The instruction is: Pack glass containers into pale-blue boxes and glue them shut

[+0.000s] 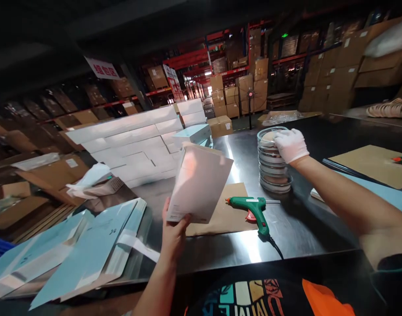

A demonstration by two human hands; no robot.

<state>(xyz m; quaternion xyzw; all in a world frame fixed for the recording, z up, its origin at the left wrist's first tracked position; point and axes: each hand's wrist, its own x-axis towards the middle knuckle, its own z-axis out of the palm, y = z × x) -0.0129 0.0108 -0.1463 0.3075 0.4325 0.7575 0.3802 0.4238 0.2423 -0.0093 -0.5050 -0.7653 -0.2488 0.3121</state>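
My bare left hand (175,230) grips the lower edge of a thin white cardboard box (201,184), thumb on the front, and holds it tilted above the table. My right hand (291,145), in a white glove, is at the top of a stack of round glass lids (275,169). Its fingers are closed at the top lid's rim; the fingertips are partly hidden. Between the hands a green glue gun (253,206) with a red trigger lies on its side, its nozzle pointing left over a brown cardboard sheet (210,226).
White boxes (131,149) are piled at the table's back left. Bundled light-blue card sheets (98,245) lie at the left front. On the right are another cardboard sheet (375,164) and a blue sheet (381,193). The gun's cord (276,248) runs toward the front edge.
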